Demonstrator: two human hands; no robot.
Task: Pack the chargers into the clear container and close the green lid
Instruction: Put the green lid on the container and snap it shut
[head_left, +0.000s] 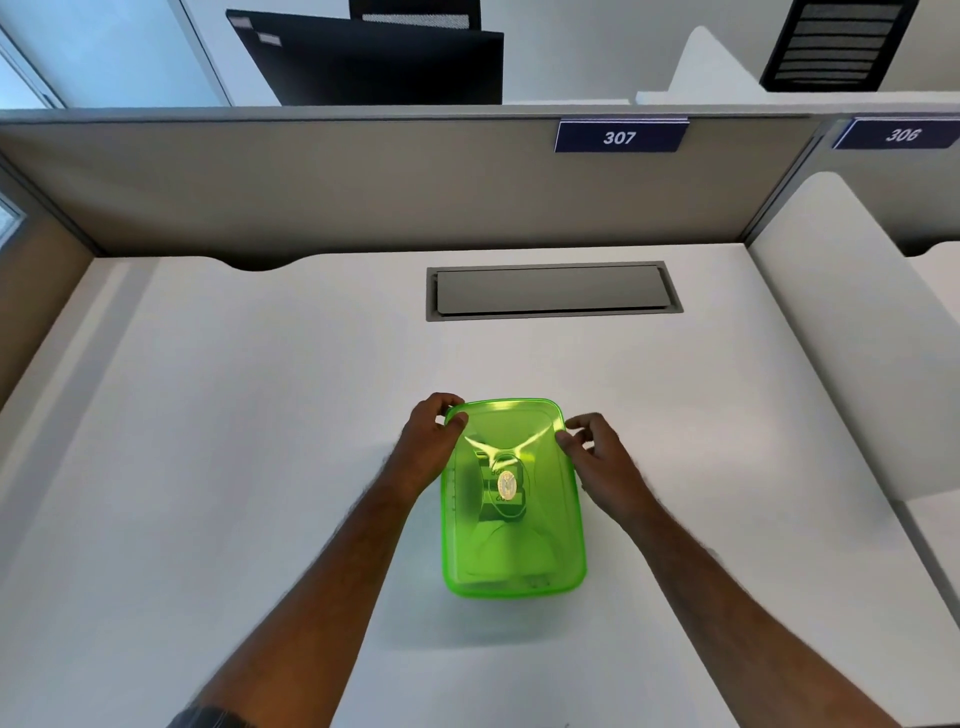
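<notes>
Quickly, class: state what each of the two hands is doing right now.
Left hand: fingers curled, pinching the far left corner of the translucent green plastic lid.
Right hand: fingers curled beside the lid's right edge; contact cannot be told.

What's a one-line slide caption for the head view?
Both hands, left and right, press the far corners of the green lid on the container on a white desk.

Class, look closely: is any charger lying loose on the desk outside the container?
No: the white desk shows only the green lid, held by both hands.
</notes>
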